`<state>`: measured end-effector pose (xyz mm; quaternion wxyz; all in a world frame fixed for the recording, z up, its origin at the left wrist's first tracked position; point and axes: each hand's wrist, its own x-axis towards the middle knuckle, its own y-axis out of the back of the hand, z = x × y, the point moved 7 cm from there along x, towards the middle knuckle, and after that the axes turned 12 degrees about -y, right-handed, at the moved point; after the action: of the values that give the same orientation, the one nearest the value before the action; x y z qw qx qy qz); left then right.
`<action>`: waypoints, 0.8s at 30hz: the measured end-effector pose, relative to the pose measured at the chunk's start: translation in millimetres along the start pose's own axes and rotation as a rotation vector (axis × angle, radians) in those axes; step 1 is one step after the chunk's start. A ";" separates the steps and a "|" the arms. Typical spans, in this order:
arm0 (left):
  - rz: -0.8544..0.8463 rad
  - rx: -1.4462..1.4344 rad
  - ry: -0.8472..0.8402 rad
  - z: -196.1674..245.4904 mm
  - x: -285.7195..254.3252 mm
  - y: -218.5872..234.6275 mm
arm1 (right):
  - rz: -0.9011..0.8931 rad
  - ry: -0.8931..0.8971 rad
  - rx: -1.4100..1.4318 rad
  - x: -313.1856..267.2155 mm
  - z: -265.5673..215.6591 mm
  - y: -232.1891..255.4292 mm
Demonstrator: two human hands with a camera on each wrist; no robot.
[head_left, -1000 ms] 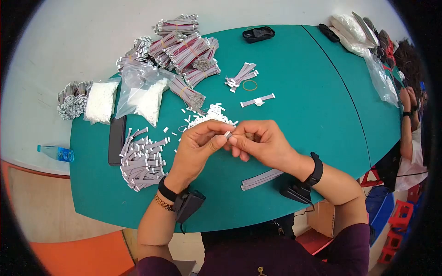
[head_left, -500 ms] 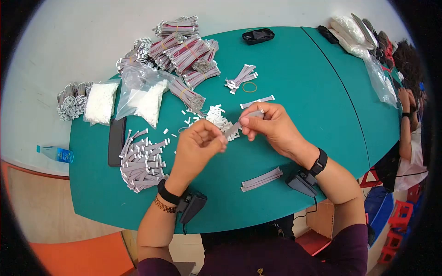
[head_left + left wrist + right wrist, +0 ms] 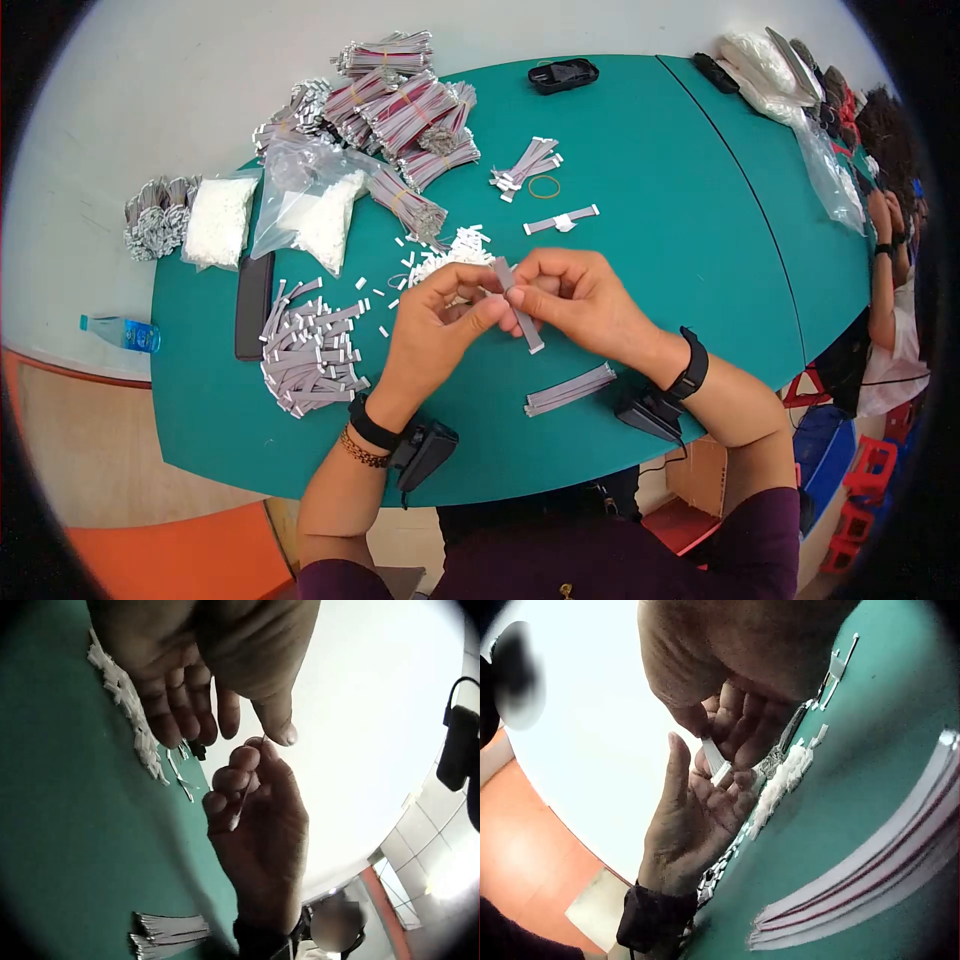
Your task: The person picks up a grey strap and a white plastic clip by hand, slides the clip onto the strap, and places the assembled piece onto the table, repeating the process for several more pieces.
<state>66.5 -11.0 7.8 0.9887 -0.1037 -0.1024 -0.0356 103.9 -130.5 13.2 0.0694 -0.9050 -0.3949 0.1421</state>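
Note:
In the head view my right hand (image 3: 590,305) pinches a short flat grey ribbon cable (image 3: 528,328) between thumb and fingers. A white connector tips the cable's lower end, which points toward my body. My left hand (image 3: 425,335) is close against the cable's left side, thumb tip near the right thumb. From the right wrist, the left hand's thumb (image 3: 676,769) stands straight and free, and its fingers lie behind the white connector (image 3: 721,775). Just beyond the hands lies a heap of loose white connectors (image 3: 465,247). Several bare ribbon cables (image 3: 570,389) lie near the right wrist.
White-ended cables (image 3: 312,350) are piled left, beside a dark flat case (image 3: 254,305). Bags of white parts (image 3: 220,220) and bundled cables (image 3: 410,110) fill the back left. Farther back are a small cable pile (image 3: 525,168), a rubber band (image 3: 544,186) and a black pouch (image 3: 563,75).
My hands were together, then parted slightly with the cable stretched up to the right in my right hand. They are close again, and the cable has turned, its white end toward me.

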 end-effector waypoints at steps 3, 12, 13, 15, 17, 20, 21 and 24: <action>0.066 0.079 -0.036 2.0 -1.5 7.6 | -0.027 -0.037 -0.010 1.5 9.5 -6.7; 0.113 0.145 -0.109 8.3 -1.9 11.6 | -0.015 -0.041 -0.111 2.4 15.3 -6.7; 0.113 0.141 -0.112 9.0 -1.9 10.8 | -0.006 -0.029 -0.116 2.0 14.3 -6.6; 0.107 0.112 -0.095 8.7 -2.4 8.6 | 0.012 -0.006 -0.124 1.4 12.1 -7.4; 0.100 0.080 -0.073 8.8 -2.9 5.7 | 0.022 -0.012 -0.101 1.7 13.1 -7.6; 0.099 0.053 -0.042 8.1 -3.4 4.4 | 0.029 -0.024 -0.097 0.5 10.7 -7.3; 0.105 0.057 -0.038 6.3 -3.4 5.7 | 0.031 -0.028 -0.100 -0.1 10.0 -7.0; 0.086 0.110 -0.064 7.5 -2.1 6.2 | 0.033 -0.030 -0.127 0.2 11.9 -5.3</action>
<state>63.5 -3.3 13.4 0.9897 -0.0546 -0.1313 0.0159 96.7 -126.6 3.1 0.0036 -0.9117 -0.3893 0.1312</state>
